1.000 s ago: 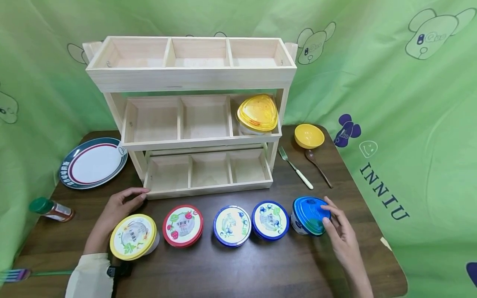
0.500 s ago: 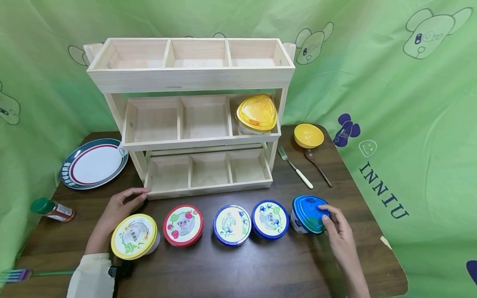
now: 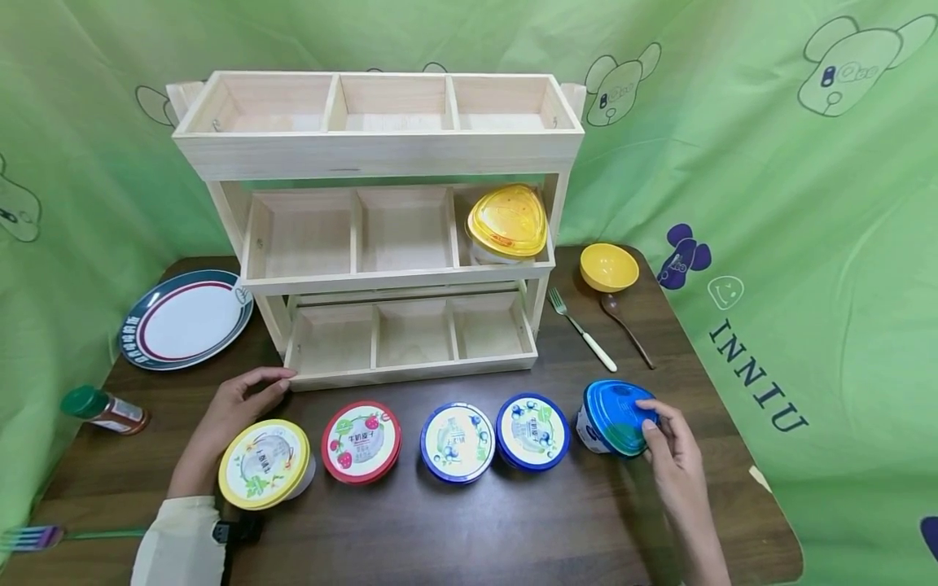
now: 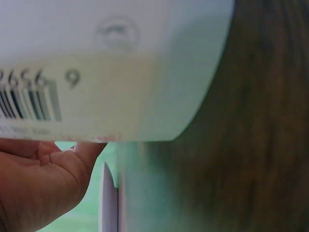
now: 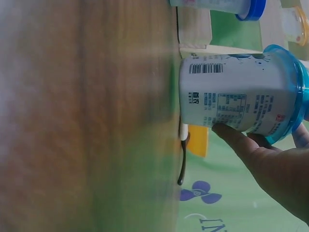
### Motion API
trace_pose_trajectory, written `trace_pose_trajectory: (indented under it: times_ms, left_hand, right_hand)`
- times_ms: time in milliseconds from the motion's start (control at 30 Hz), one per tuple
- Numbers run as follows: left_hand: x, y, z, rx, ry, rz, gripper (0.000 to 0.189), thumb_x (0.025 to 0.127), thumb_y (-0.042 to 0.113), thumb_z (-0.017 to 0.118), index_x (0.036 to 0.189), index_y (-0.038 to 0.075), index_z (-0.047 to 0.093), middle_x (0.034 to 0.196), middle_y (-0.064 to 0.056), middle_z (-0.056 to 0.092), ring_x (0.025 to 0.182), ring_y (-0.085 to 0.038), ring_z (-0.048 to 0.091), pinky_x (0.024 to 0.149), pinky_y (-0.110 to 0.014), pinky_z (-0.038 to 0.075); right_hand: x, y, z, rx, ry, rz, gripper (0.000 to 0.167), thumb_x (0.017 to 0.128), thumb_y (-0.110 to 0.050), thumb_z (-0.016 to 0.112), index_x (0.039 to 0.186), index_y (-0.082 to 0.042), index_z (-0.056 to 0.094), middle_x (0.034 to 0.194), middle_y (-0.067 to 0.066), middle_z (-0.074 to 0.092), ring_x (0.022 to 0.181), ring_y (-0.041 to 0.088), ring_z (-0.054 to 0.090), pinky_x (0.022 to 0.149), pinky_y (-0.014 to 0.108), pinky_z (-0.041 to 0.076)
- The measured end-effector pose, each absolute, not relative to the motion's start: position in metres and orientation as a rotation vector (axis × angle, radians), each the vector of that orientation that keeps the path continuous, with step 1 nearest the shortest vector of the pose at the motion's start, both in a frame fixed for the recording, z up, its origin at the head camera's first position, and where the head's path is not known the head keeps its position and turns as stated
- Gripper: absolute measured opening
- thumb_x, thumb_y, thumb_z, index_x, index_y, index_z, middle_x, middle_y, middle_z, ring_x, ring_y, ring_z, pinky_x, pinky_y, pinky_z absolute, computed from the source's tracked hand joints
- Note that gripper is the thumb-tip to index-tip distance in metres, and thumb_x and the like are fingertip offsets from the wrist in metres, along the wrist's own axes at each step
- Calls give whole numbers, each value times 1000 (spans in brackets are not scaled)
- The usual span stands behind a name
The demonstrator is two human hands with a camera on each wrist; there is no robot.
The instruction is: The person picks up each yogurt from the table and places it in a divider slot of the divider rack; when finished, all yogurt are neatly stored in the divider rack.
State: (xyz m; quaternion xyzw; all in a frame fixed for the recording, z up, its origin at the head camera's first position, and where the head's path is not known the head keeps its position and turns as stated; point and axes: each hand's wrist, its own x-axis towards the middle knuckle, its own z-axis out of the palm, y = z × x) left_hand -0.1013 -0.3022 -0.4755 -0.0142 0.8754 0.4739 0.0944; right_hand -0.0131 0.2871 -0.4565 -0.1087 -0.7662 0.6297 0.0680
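Slightly rightward shifts the blue-lidded cup (image 3: 614,413), pinched by the right hand (image 3: 674,449) near the fork (image 3: 598,350); the grip probably suffices. Whether the cup leaves the table (image 3: 469,545), I cannot tell. The left hand (image 3: 229,413), unclenched, touches the wooden rack (image 3: 377,155).

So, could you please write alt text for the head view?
A person's right hand grips a blue-lidded tub, while the left hand touches the lower corner of a three-tier wooden shelf. Four round-lidded tubs stand before it; one yellow-lidded tub sits on the middle tier.
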Motion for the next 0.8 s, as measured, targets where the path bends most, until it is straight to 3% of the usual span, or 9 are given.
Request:
trace_pose_trajectory:
  times_ms: [133, 200, 333, 433, 500, 800]
  left_hand:
    - [-101, -302, -476, -58, 2596, 1378, 43, 114, 33, 59, 146, 5, 66, 147, -18, 64, 123, -2, 52, 92, -16, 46]
    - [-101, -302, -476, -64, 2597, 1370, 44, 114, 34, 59, 147, 4, 66, 148, -19, 63, 126, -6, 52, 92, -16, 46]
    - [-101, -302, -476, -56, 2601, 1385, 44, 114, 34, 60, 145, 4, 67, 145, -16, 65, 123, -2, 52, 91, -13, 46]
    - [-102, -302, -475, -47, 2597, 1407, 43, 114, 33, 61, 144, 4, 68, 142, -13, 67, 118, 4, 53, 90, -12, 46]
    - [-102, -302, -475, -49, 2591, 1412, 43, 114, 33, 61, 144, 4, 68, 142, -13, 67, 116, 5, 53, 90, -12, 47]
    - [-102, -302, -475, -57, 2591, 1404, 42, 114, 32, 60, 145, 4, 67, 142, -14, 66, 117, 2, 54, 90, -13, 47]
  right_hand:
    - [-14, 288, -453, -264, -2233, 1890, 33, 118, -15, 47, 147, -1, 53, 132, 3, 51, 93, 14, 47, 68, 22, 40]
    - [-15, 289, -451, -238, -2206, 1892, 32, 117, -14, 48, 146, -1, 54, 128, 4, 50, 87, 16, 44, 65, 26, 38]
    - [-17, 290, -445, -295, -2208, 1931, 37, 118, -19, 47, 151, -3, 50, 153, 13, 45, 121, 24, 48, 77, 12, 46]
    - [-19, 290, -441, -372, -2207, 1962, 41, 118, -23, 48, 155, -5, 47, 173, 18, 27, 146, 37, 35, 87, 11, 50]
    - [-21, 290, -437, -399, -2192, 1959, 41, 118, -23, 48, 155, -5, 47, 175, 19, 24, 149, 41, 32, 88, 11, 51]
    - [-30, 289, -421, -382, -2127, 1914, 40, 117, -20, 49, 155, -6, 51, 171, 18, 32, 141, 34, 39, 90, 11, 51]
